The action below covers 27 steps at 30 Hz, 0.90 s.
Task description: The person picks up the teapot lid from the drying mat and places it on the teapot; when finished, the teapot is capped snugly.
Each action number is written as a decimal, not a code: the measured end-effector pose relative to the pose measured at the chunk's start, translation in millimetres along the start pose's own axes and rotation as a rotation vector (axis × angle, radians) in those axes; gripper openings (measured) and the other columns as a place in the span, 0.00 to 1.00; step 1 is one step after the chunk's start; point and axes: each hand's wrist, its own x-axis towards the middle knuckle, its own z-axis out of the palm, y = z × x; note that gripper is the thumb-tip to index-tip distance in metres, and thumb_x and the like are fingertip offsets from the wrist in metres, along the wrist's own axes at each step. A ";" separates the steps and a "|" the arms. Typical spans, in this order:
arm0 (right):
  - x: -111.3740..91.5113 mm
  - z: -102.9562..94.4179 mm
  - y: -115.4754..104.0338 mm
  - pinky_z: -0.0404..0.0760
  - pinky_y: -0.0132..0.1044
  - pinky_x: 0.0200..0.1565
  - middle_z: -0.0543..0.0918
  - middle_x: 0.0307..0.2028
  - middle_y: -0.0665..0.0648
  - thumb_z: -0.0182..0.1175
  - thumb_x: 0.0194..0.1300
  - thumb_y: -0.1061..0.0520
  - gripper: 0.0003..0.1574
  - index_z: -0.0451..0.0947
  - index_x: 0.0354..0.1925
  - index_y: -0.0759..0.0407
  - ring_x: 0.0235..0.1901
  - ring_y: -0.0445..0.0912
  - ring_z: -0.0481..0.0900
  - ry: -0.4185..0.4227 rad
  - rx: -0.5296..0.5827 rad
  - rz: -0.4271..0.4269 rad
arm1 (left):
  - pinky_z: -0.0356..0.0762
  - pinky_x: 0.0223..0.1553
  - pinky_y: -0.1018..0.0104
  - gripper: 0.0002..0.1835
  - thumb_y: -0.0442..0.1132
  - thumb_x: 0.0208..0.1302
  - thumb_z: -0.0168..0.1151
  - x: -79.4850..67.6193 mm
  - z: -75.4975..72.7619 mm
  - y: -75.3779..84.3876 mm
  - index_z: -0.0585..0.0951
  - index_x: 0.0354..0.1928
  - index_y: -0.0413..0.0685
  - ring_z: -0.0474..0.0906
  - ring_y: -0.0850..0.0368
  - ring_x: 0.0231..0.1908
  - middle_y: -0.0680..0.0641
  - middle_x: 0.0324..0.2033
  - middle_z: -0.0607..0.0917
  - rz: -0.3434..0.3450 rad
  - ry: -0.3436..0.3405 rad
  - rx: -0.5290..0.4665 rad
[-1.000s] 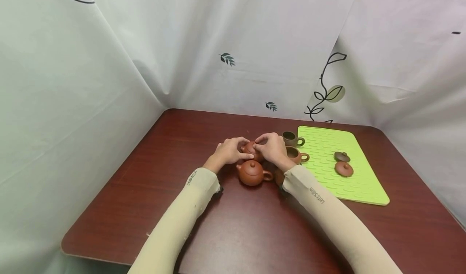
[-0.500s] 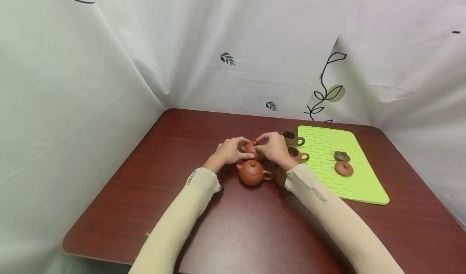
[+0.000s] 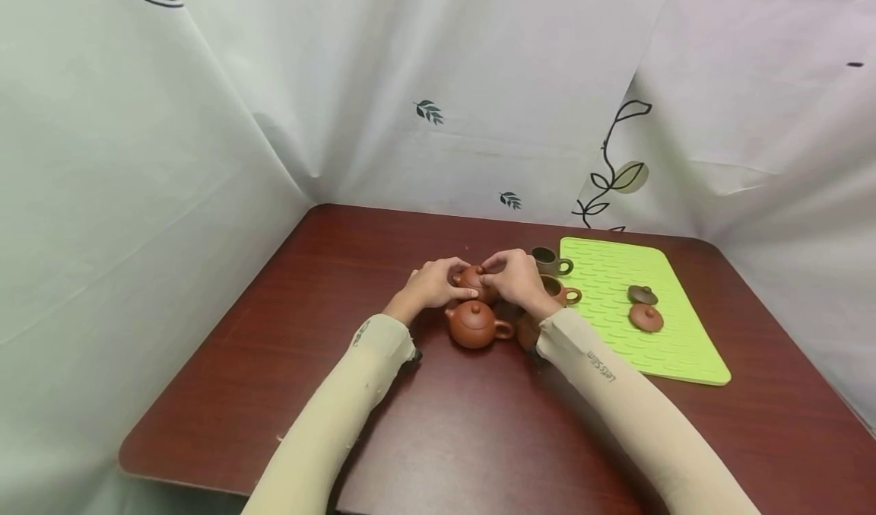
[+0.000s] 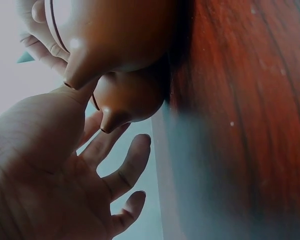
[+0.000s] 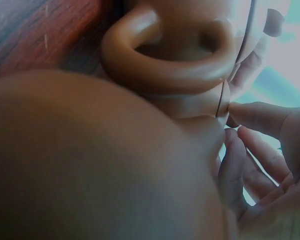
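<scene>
A small reddish-brown clay teapot [image 3: 471,280] stands between both hands. My left hand [image 3: 431,283] holds its body, thumb on the near side and fingers on the far side. In the left wrist view the outer fingers [image 4: 130,170] extend past its spout [image 4: 112,120]. With thumb and index finger, my right hand [image 3: 516,278] pinches its lid; the contact is partly hidden. A second lidded teapot [image 3: 472,331] stands just in front, its looped handle [image 5: 165,80] large in the right wrist view. Beneath my right wrist, another brown clay piece [image 3: 527,332] is partly covered.
To the right stand a dark lidless pot [image 3: 544,259] and a reddish lidless pot [image 3: 551,290], handles pointing right. On the green mat [image 3: 595,264] lie a dark lid [image 3: 642,295] and a reddish lid [image 3: 646,318]. White cloth [image 3: 342,81] hangs behind the brown table [image 3: 287,332].
My right hand has shifted very slightly to the right and its forearm with it. My left hand and the teapots stay where they were.
</scene>
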 end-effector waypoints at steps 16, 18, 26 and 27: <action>-6.8 -18.3 -3.0 0.79 0.49 0.49 0.87 0.46 0.58 0.70 0.59 0.54 0.17 0.86 0.47 0.57 0.53 0.54 0.80 -0.033 0.035 -0.012 | 0.64 0.53 0.47 0.30 0.62 0.61 0.66 2.8 -4.0 8.8 0.78 0.61 0.57 0.73 0.49 0.53 0.55 0.52 0.82 0.033 -0.032 0.111; -7.6 -20.6 -2.0 0.79 0.49 0.48 0.86 0.47 0.58 0.71 0.59 0.54 0.17 0.86 0.47 0.56 0.53 0.55 0.80 -0.026 0.031 -0.013 | 0.63 0.54 0.47 0.31 0.61 0.61 0.66 3.1 -4.4 9.6 0.77 0.62 0.54 0.72 0.48 0.53 0.53 0.52 0.82 0.025 -0.038 0.110; -15.2 -29.6 5.0 0.78 0.44 0.39 0.87 0.44 0.58 0.71 0.60 0.55 0.15 0.86 0.46 0.56 0.38 0.50 0.83 -0.004 0.047 -0.019 | 0.60 0.56 0.46 0.35 0.58 0.60 0.66 2.8 -5.9 10.5 0.72 0.67 0.50 0.69 0.45 0.56 0.48 0.59 0.77 0.013 -0.011 0.100; -16.0 -30.9 6.6 0.78 0.44 0.39 0.87 0.43 0.58 0.71 0.60 0.55 0.15 0.86 0.46 0.57 0.36 0.50 0.83 -0.002 0.052 -0.022 | 0.60 0.56 0.46 0.35 0.57 0.60 0.65 2.6 -6.2 11.9 0.72 0.67 0.50 0.69 0.44 0.56 0.48 0.60 0.77 0.020 -0.005 0.101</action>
